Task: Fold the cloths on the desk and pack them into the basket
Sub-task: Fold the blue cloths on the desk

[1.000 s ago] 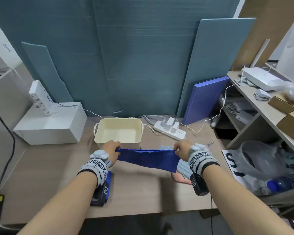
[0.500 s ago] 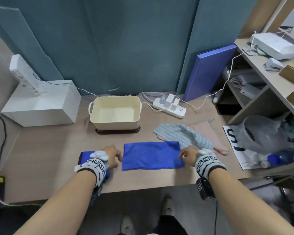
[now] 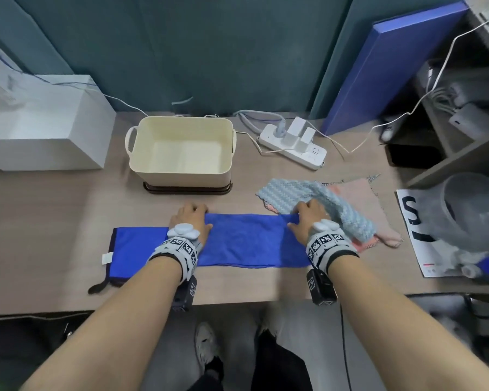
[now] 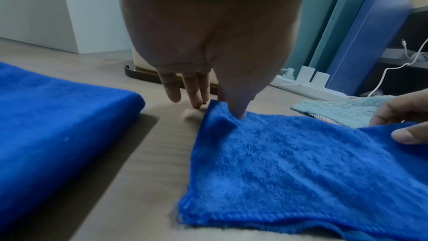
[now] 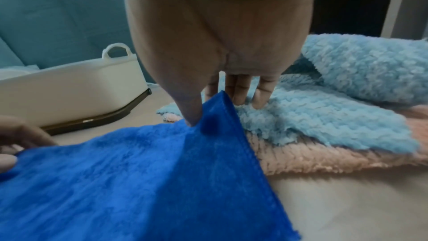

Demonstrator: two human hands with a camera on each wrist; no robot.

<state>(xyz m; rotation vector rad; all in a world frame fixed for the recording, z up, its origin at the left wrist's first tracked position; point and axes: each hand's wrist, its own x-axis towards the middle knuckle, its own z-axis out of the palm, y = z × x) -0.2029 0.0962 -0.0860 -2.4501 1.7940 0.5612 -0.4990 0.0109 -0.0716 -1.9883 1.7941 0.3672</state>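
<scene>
Two hands are down on the royal-blue fleecy cloth, one at each far corner. Left hand pinches its corner between thumb and forefinger, the other fingers straight and touching the wood-grain counter. Right hand does the same at the opposite corner, thumb on top, remaining fingertips resting on the pale-blue knitted cloth just behind. Between them the blue cloth lies as a long band near the counter's front edge, its right corner lifted a little. Just left of it, apart by a strip of bare counter, sits a second royal-blue cloth, folded thick, with a white tag and dark trim. The pale-blue one lies crumpled over a pink knitted cloth at the right. Behind the hands stands the cream plastic basket with loop handles on a dark base, nothing inside. A white power strip lies right of it, a white box left.
</scene>
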